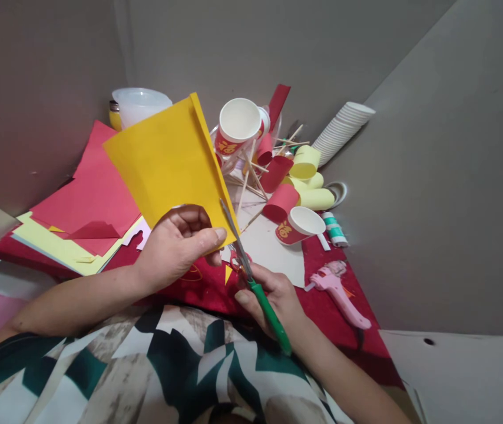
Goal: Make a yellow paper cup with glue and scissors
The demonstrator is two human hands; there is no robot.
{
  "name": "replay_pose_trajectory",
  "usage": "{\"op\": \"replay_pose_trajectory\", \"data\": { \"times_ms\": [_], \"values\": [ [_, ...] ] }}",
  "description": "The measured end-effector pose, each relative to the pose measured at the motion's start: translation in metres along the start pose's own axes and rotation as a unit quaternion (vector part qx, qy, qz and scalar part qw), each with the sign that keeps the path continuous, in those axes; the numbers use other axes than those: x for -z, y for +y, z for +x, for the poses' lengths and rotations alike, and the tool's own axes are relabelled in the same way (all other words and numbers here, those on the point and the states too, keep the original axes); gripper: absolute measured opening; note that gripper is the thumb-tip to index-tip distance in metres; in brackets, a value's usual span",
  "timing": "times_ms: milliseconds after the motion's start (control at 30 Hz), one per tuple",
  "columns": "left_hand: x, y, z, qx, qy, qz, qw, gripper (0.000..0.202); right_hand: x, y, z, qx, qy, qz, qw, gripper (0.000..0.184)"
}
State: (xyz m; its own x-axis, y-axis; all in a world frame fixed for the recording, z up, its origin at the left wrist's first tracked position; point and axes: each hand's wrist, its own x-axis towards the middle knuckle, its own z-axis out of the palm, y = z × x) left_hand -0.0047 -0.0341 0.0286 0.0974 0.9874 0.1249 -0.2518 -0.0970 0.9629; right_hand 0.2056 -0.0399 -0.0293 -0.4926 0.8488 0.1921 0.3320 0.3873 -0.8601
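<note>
My left hand (185, 238) pinches the lower edge of a yellow sheet of paper (163, 165), thumb in front. The sheet is tilted up, with a folded strip along its right edge and a rounded gap in its lower edge above my fingers. My right hand (273, 294) grips green-handled scissors (255, 288). Their blades lie against the sheet's lower right corner, beside my left thumb; how far they are parted I cannot tell. A small yellow paper scrap (228, 274) lies below the sheet.
Red paper sheets (96, 200) lie on the left over pale yellow ones (70, 253). Red and yellow paper rolls (281, 201), wooden sticks (251, 165) and a paper cup (300, 225) stand beyond my hands. A pink glue gun (340, 294) is at right, near stacked cups (342, 132).
</note>
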Motion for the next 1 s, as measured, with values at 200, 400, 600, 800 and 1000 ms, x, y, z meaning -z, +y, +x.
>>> {"op": "replay_pose_trajectory", "data": {
  "times_ms": [200, 400, 600, 800, 1000],
  "values": [
    [0.000, -0.007, 0.006, -0.035, 0.098, -0.028, 0.994, 0.025, -0.001, -0.002, 0.001, -0.014, -0.011, 0.009, 1.000, 0.044],
    [-0.010, -0.006, 0.003, -0.043, 0.098, 0.015, 0.994, 0.026, 0.001, 0.002, 0.000, -0.006, -0.021, -0.027, 0.999, 0.038],
    [-0.014, -0.009, 0.001, -0.032, 0.098, 0.021, 0.994, 0.030, -0.001, 0.000, 0.000, -0.012, -0.003, 0.004, 1.000, 0.039],
    [-0.016, -0.014, -0.002, -0.014, 0.104, 0.011, 0.994, 0.027, -0.004, -0.007, 0.003, -0.025, 0.012, 0.026, 0.999, 0.044],
    [0.015, -0.025, -0.005, -0.044, -0.030, 0.122, 0.991, 0.046, 0.003, -0.004, -0.002, -0.024, 0.028, 0.047, 0.998, 0.044]
  ]
}}
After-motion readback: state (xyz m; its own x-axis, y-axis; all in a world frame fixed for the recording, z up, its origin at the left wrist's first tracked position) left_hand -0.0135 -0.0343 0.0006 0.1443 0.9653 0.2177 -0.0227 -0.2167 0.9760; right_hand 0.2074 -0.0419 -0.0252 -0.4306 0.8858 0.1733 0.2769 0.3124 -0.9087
